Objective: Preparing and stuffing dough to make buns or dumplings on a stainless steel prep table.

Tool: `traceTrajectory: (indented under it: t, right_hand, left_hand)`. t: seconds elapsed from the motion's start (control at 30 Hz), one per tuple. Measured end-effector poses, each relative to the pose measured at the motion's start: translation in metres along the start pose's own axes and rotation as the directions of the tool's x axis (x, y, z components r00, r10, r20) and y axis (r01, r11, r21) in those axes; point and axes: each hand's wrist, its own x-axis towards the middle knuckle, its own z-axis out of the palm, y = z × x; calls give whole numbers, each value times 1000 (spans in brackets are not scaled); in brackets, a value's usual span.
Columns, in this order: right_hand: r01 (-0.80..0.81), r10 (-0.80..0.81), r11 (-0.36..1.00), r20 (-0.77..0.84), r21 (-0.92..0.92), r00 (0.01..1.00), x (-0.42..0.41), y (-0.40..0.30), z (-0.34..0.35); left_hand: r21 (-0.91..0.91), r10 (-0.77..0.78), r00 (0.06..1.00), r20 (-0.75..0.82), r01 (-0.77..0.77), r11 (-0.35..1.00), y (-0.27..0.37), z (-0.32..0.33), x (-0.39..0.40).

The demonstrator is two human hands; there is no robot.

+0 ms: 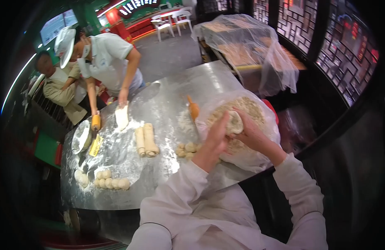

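Between my two hands is a round, pale piece of dough (234,122), cupped from both sides. My left hand (216,132) closes around its left edge, and my right hand (251,126) holds it from the right. Whether it has filling inside, I cannot tell. Both hands are over a wide basin lined with clear plastic (208,104), which holds a crumbly, beige mixture (248,106). Left of the basin, partly behind my left forearm, sit several small dough balls (190,147). A wooden rolling pin (193,108) lies beyond them against the plastic.
Across the floured metal table (167,103), a co-worker (108,53) handles a rolling pin (96,122) and a flat dough strip (121,118). Rolled dough logs (150,140), a flour bowl (82,137) and more dough balls (112,182) lie leftward. A plastic-covered table (242,47) stands behind.
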Motion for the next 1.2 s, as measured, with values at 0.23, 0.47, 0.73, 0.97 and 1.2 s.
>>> traceTrajectory:
  t: [0.23,0.47,0.73,0.97,1.2]
  right_hand:
    - [-280,339,903,-137,327,931,-8,6,4]
    - [-235,186,850,149,472,971,3,-29,-14]
    - [-185,181,901,48,392,982,6,-14,-2]
    - [-142,170,922,-46,361,984,15,-20,19]
    - [117,-117,993,-42,1,992,14,-39,31]
  left_hand:
    - [144,-106,994,17,103,984,-25,23,6]
    - [150,-23,993,118,5,989,-13,4,-7]
    - [141,-12,982,188,-15,990,-18,7,-16]
    - [308,33,968,249,-112,945,-15,-16,-13]
    - [-239,47,983,175,-4,971,-22,-36,-26]
